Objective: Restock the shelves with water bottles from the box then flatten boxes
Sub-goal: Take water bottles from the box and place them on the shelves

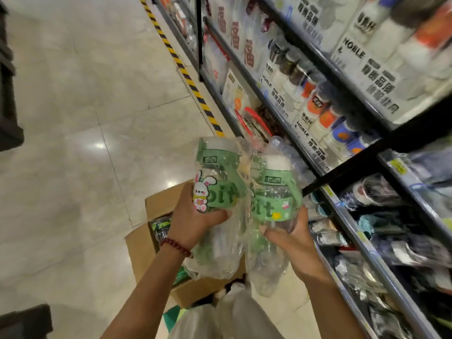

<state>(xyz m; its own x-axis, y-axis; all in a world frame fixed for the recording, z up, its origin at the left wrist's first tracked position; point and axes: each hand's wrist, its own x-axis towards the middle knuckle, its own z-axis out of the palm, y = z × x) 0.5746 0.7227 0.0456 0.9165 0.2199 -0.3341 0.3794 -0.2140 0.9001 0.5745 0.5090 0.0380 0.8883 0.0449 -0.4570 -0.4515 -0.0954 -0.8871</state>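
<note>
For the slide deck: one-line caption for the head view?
Left hand and right hand each hold a bagged green bottle above the open box, beside stocked shelves.

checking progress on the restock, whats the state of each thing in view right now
left hand: grips a bottle
right hand: grips a bottle
green plastic bottle with rabbit sticker: wrapped in clear plastic, held above the box
second green plastic bottle with white lid: wrapped in clear plastic, held beside the first
brown cardboard box: on the floor, flaps open, wrapped goods inside
metal store shelves: stocked with goods
</note>
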